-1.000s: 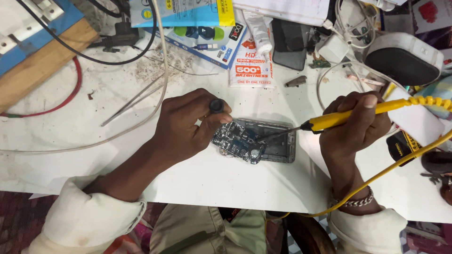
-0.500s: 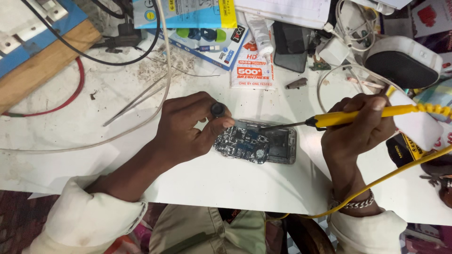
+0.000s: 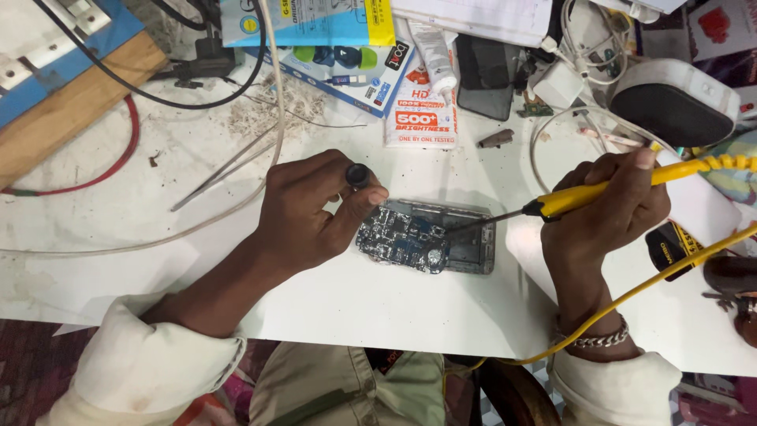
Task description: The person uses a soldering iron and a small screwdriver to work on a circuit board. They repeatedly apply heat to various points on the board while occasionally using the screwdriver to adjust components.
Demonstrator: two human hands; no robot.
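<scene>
Left hand [image 3: 303, 209] pinching small black round part [image 3: 359, 174] beside opened grey phone's circuit board [image 3: 426, 237]; right hand [image 3: 611, 209] clamped around yellow-handled soldering iron [image 3: 583, 193], tip on board, white table [image 3: 355, 292].

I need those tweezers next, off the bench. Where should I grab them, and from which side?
Take the tweezers at mid-length, pinching across both thin arms from above. They lie flat and slanted, joined end toward upper right, tips lower left; the left hand is nearest. Mind the white cable beside them.
</scene>
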